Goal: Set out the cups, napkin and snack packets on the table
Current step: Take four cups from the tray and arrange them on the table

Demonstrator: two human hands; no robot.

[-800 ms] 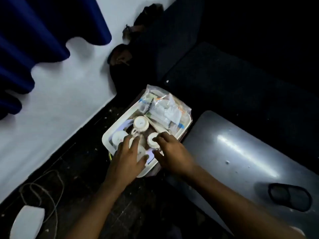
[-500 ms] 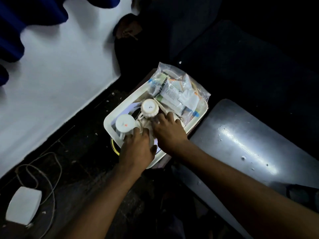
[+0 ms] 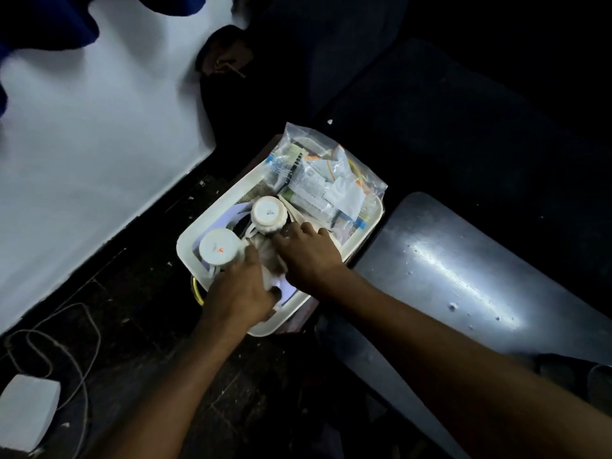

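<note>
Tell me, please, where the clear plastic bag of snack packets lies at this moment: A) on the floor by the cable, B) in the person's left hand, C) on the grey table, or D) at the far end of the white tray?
D: the clear bag of packets rests at the far end of the white tray, beyond the two upturned cups, not on the grey table.

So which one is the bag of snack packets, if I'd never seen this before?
Find the white tray on the dark floor, beside the grey table. Both hands work at its near end; the clear plastic bag lies at the far end, away from them. Unlike the two upturned white cups next to it, it is see-through, crinkled and stuffed with printed packets.
</note>
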